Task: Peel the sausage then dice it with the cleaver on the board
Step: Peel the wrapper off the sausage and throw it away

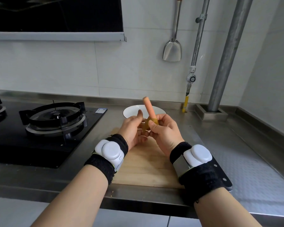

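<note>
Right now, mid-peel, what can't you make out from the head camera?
Head view only.
Steel cleaver: mostly under the right wrist's black band; handle hidden.
Pink sausage: lower end covered by yellowish casing, left hand and right hand; remaining casing unclear.
White bowl: near side behind the hands.
Pale wooden board: near corners behind the forearms.
</note>
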Available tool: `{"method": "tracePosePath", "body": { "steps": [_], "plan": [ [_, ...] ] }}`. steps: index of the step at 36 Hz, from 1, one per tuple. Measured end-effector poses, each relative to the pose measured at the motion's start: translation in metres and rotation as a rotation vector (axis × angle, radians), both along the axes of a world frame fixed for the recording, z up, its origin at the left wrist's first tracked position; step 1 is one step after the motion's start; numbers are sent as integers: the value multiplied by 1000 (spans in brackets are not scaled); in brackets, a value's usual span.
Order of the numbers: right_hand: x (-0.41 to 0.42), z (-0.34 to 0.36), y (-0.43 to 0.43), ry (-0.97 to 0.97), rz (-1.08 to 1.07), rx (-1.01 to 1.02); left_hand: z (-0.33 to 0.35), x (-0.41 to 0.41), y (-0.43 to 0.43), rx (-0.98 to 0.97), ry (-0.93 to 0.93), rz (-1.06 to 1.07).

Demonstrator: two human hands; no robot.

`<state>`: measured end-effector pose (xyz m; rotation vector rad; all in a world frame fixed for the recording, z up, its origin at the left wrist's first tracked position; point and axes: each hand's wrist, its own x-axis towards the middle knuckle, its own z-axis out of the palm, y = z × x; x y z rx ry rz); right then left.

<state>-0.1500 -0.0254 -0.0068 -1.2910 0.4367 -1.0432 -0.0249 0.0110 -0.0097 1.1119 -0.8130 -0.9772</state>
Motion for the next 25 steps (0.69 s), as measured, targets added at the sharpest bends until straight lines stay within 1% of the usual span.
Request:
{"method": "tracePosePath", "body": {
  "steps": [2, 5, 10, 13, 16, 22, 25],
  "plan": [
    [0, -2, -2, 58, -58, -73, 2, 0, -1, 22, 25, -42],
    [1, -6, -4, 171, -147, -192, 1, -1, 0, 18, 16, -92],
    [0, -7, -7, 259, -278, -243, -1, 1, 0, -59, 15, -35],
    [-1, -8, -6, 313, -333, -289, -3, 4, 0, -76, -32, 7],
    [-1, -7, -5, 323, -349, -324, -5, 5, -1, -86, -72, 50],
    [-1, -7, -3, 322, -333, -306, -8, 7, -2, -139, -35, 59],
    [-1, -7, -2, 348, -298, -291, -9, 7, -4, -149, -105, 108]
  ]
}}
